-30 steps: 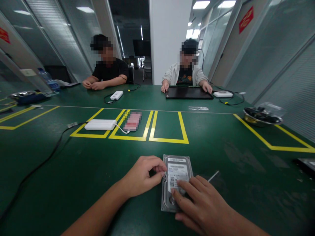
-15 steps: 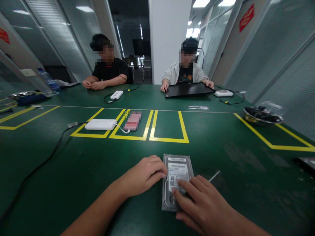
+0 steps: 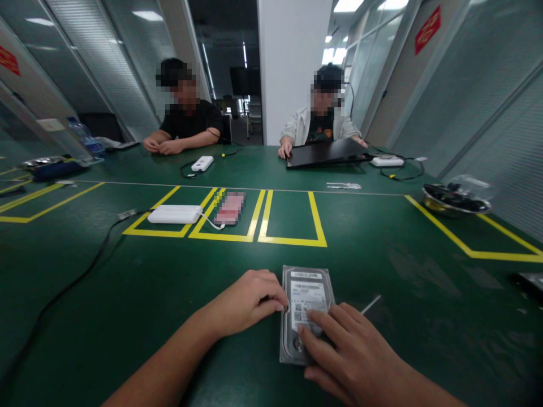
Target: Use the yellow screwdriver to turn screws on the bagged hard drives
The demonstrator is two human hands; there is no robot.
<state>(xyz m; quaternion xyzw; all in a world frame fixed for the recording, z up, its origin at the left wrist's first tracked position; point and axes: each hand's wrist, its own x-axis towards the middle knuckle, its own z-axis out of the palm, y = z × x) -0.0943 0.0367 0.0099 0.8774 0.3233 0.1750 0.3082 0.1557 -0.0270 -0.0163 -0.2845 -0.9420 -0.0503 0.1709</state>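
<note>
A silver hard drive (image 3: 306, 277) with a white printed label lies label up on the green table. My left hand (image 3: 250, 302) is closed at its left edge, with bent fingertips and thumb meeting at the casing. From the right, my right hand (image 3: 348, 345) covers the drive's lower right part. Two of its fingers rest on the label and its thumb is low by the near end, so it grips the drive. A thin pale rod (image 3: 371, 305) sticks out beyond the right knuckles; its other end is hidden, and I cannot tell whether the hand touches it.
Ahead lie a white power bank (image 3: 175, 214) and a cabled phone (image 3: 229, 209) among yellow tape outlines. A metal bowl (image 3: 457, 202) of dark items stands right; a dark object (image 3: 530, 282) sits at the right edge. Across the table, one person (image 3: 190, 121) sits; another (image 3: 299, 127) holds a black panel (image 3: 326, 152).
My hands and the hard drive stay almost still. Across the table, the person's black panel has tilted slightly, its right side a little higher. The view has shifted slightly.
</note>
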